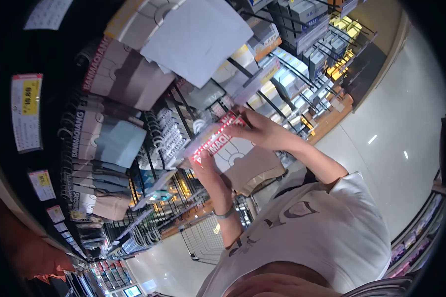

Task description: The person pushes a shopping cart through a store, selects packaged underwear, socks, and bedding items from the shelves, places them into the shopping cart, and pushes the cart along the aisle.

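A flat packaged garment [245,161] with a red header reading "BANMAQIANG" is between my two hands. Its front is greyish-beige with printed outlines. My left hand [207,171], with a band on its wrist, grips the lower left end of the header. On the upper right end, my right hand [250,127] has its fingers closed around the header. The pack is in front of the rack's hooks and price-tag holders; whether it still touches a hook I cannot tell. Similar hanging packs [129,74] in beige and grey-blue are beyond my hands.
Metal display hooks [181,109] stick out toward me, with boxed goods [307,15] farther along the rack. A wire shopping cart [203,240] stands below on the glossy floor [386,133]. Price labels [27,111] line the left edge. Another shelf [416,232] is at lower right.
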`<move>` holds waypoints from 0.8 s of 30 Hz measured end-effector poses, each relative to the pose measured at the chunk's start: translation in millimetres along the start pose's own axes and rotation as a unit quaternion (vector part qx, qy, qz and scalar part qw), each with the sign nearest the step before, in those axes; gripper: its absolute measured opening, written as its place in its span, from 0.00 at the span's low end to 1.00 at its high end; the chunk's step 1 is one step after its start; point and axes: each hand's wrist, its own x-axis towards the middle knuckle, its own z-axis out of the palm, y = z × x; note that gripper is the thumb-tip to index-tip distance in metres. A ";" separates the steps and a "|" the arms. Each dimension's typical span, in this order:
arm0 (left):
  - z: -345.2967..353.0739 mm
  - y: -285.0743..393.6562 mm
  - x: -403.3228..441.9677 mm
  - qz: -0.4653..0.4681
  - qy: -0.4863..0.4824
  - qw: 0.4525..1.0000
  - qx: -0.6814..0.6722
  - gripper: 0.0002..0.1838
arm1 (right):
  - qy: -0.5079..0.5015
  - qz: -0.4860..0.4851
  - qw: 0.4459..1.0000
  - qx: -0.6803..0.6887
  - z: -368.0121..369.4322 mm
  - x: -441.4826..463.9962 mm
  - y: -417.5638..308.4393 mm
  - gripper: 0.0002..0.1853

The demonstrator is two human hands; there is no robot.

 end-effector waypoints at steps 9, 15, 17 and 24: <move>-25.4 44.0 -58.6 -0.096 -0.041 0.995 -0.005 0.38 | -0.007 0.108 0.992 0.072 17.7 -46.9 -49.4 0.27; -37.9 2.3 -88.4 -0.207 -0.028 0.976 -0.060 0.33 | 0.047 0.270 0.935 0.224 16.9 -85.2 11.4 0.28; -44.0 -11.1 -93.4 -0.245 -0.051 0.965 -0.078 0.30 | 0.027 0.354 0.894 0.271 7.0 -95.9 45.8 0.30; -54.0 -45.1 -113.8 -0.301 0.002 0.945 -0.132 0.26 | 0.061 0.419 0.858 0.292 10.7 -124.2 75.2 0.26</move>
